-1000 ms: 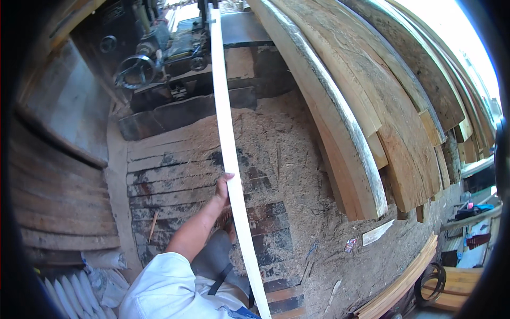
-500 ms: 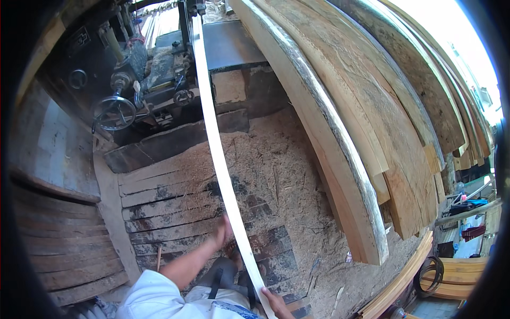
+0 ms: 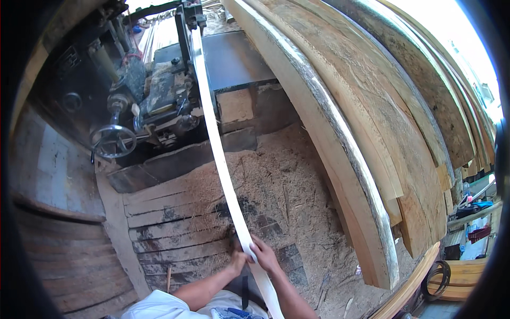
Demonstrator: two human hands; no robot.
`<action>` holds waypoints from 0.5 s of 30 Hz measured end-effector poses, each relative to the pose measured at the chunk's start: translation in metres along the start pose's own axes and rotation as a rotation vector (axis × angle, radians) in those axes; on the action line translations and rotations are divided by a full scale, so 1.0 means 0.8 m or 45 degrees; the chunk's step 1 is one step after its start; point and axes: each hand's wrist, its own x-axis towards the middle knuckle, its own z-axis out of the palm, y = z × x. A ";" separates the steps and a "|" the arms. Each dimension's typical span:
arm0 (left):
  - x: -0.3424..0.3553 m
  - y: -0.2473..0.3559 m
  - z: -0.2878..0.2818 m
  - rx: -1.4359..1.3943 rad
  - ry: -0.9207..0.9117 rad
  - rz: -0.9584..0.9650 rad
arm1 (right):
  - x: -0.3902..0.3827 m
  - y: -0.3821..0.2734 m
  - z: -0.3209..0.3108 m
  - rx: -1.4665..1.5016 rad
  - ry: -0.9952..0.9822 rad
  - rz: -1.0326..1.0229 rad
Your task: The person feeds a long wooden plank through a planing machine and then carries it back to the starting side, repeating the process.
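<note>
A long pale wooden strip (image 3: 218,154) runs from the dark woodworking machine (image 3: 159,90) at the top down to my body. My left hand (image 3: 237,259) grips its left edge near the lower end. Just beside it, my right hand (image 3: 264,254) holds the same strip from the right side. Both hands sit close together on the strip above a sawdust-covered plank floor (image 3: 175,234).
Thick rough planks (image 3: 361,159) lean in a stack along the right. The machine has a round handwheel (image 3: 112,141) at its left. Stacked boards (image 3: 58,250) lie at the left. A black coiled loop (image 3: 438,279) and clutter sit at the lower right.
The view has shifted toward the machine. My right hand has come up and joined my left hand on the strip, which earlier was held by the left hand alone.
</note>
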 end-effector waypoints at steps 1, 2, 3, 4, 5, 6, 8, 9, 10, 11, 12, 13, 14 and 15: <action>0.027 0.018 -0.015 -0.056 0.018 0.001 | -0.021 0.025 -0.006 0.041 -0.079 0.101; 0.058 0.039 -0.033 -0.152 0.026 -0.115 | -0.042 0.047 -0.018 0.082 -0.158 0.205; 0.088 0.060 -0.053 -0.253 0.050 -0.229 | -0.071 0.039 -0.031 -0.042 -0.209 0.226; 0.116 0.089 -0.064 -0.313 0.111 -0.087 | -0.099 0.042 -0.044 -0.079 -0.291 0.303; 0.144 0.121 -0.073 -0.363 0.156 0.057 | -0.124 0.056 -0.044 -0.036 -0.247 0.366; 0.140 0.193 -0.049 -0.474 0.077 0.032 | -0.141 0.069 -0.045 0.022 -0.170 0.451; 0.178 0.276 -0.077 -0.450 0.019 0.103 | -0.103 0.037 -0.022 0.045 -0.025 0.403; 0.201 0.305 -0.101 -0.437 0.109 0.123 | -0.076 0.014 -0.006 0.074 0.108 0.350; 0.226 0.329 -0.137 -0.530 0.007 0.177 | -0.037 -0.007 0.007 0.159 0.100 0.331; 0.217 0.384 -0.123 -0.487 0.141 0.325 | 0.011 -0.026 0.019 0.239 0.144 0.317; 0.233 0.407 -0.132 -0.585 0.190 0.419 | 0.058 -0.047 0.030 0.184 0.189 0.269; 0.235 0.416 -0.152 -0.536 0.223 0.464 | 0.107 -0.072 0.042 0.187 0.201 0.181; 0.220 0.419 -0.140 -0.398 0.386 0.472 | 0.156 -0.097 0.046 0.196 0.198 0.191; 0.199 0.415 -0.129 -0.258 0.551 0.482 | 0.202 -0.121 0.054 0.272 0.222 0.190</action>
